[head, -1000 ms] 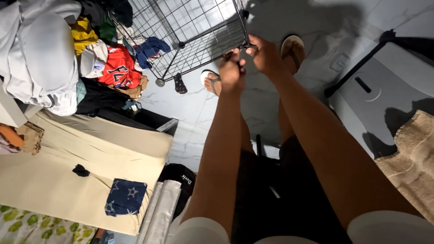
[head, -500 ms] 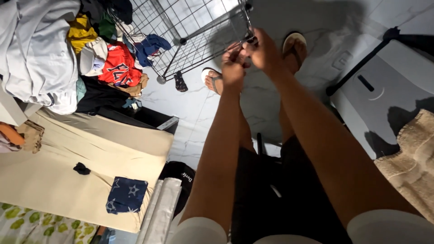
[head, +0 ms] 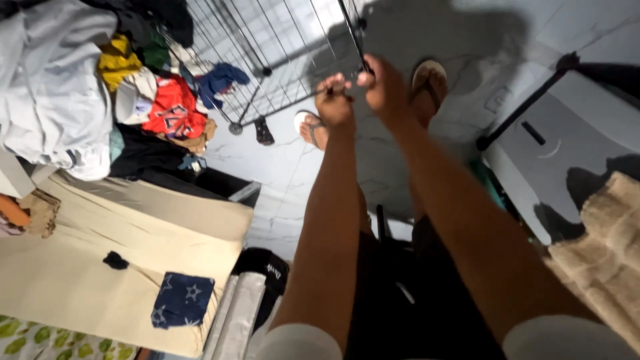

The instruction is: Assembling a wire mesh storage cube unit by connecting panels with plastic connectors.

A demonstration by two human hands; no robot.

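Observation:
Both my arms reach forward over my knees. My left hand (head: 333, 100) and my right hand (head: 381, 85) meet at the corner edge of a black wire grid panel (head: 280, 47) that stands tilted on the pale floor. The right hand's fingers pinch the panel's dark edge rod (head: 351, 30). The left hand's fingers are closed on something small at the same corner; what it is I cannot make out. My feet in sandals (head: 311, 128) rest on the floor below the hands.
A heap of clothes (head: 160, 100) lies left of the panel, with a grey-white bundle (head: 50, 93) beside it. A beige sheet (head: 100, 267) with a blue star-print cloth (head: 183, 299) is at lower left. A white board with a black bar (head: 527, 107) stands right; a tan towel (head: 607, 247) far right.
Both hands have stayed together at the panel's corner, working with small finger movements. The view has drifted slightly; the panel has barely moved.

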